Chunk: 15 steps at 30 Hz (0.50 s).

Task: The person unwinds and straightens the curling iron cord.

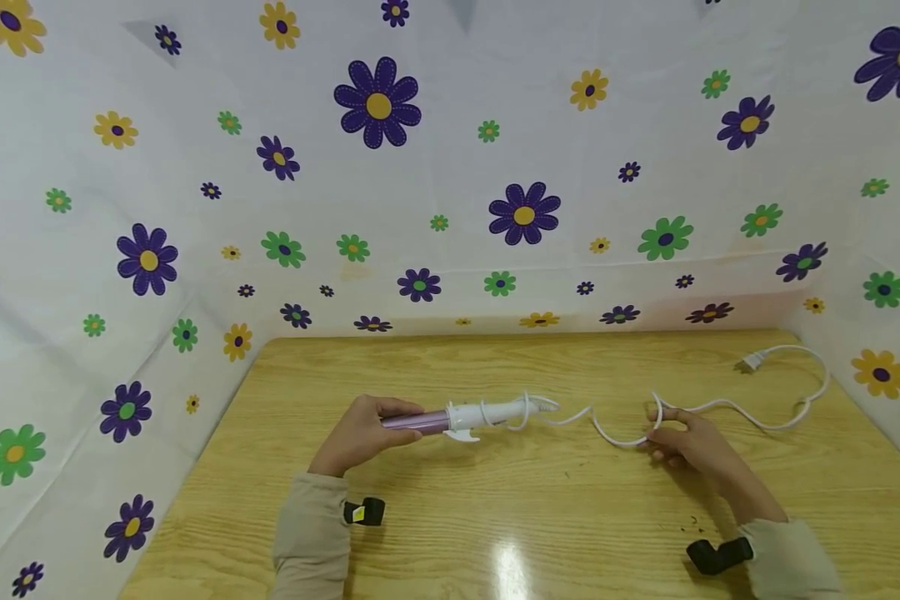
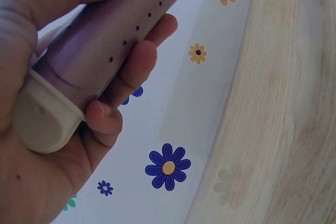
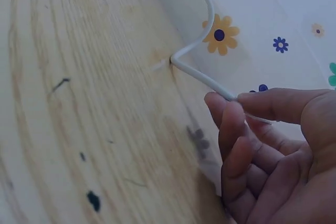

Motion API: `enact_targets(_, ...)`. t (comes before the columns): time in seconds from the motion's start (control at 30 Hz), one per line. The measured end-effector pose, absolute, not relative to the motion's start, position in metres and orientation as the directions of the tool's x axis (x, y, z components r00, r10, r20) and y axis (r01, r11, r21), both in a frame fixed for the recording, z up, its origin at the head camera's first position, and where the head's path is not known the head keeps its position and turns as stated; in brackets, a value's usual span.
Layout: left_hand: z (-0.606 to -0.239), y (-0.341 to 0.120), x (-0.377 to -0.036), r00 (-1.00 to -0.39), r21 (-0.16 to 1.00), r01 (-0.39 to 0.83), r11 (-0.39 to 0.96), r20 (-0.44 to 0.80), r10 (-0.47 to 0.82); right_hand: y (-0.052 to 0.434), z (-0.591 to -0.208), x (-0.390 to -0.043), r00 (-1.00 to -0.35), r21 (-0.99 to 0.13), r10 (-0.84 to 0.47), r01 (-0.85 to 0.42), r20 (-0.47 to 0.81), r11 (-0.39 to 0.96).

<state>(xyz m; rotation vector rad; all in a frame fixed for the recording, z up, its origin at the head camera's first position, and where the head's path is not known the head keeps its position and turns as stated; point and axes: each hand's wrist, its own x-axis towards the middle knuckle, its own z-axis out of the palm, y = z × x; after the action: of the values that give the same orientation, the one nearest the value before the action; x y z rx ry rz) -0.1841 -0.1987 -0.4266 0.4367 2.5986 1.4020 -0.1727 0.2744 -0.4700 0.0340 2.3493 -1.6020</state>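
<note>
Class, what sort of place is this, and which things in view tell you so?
Probably a screened-off tabletop workspace, perhaps set up for recording hand work: a wood-grain table, white flower-print sheeting behind it and on both sides, and a black device at each wrist.

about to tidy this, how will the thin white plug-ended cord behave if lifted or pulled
The thin white plug-ended cord probably flops, judging by its loose waves. It may hold kinks, given the sharp bend near the right hand. Loops round the white tubular handle could snag.
</note>
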Motion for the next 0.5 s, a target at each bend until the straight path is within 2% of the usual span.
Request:
enact_targets(0.3, -0.428, -0.198, -0.186, -0.942, 0.842, 0.183, 0.507, 0.002, 0.336, 0.272, -0.45, -0.163, -0.971, -0.846, -0.083, 0.153, -0.225, 0.51)
enact_targets(0.5, -0.429, -0.197, -0.186, -0.945, 0.839, 0.175, 0.514, -0.003, 0.327, 0.251, -0.434, -0.161, -0.97, -0.887, -0.143, 0.111, -0.194, 0.448)
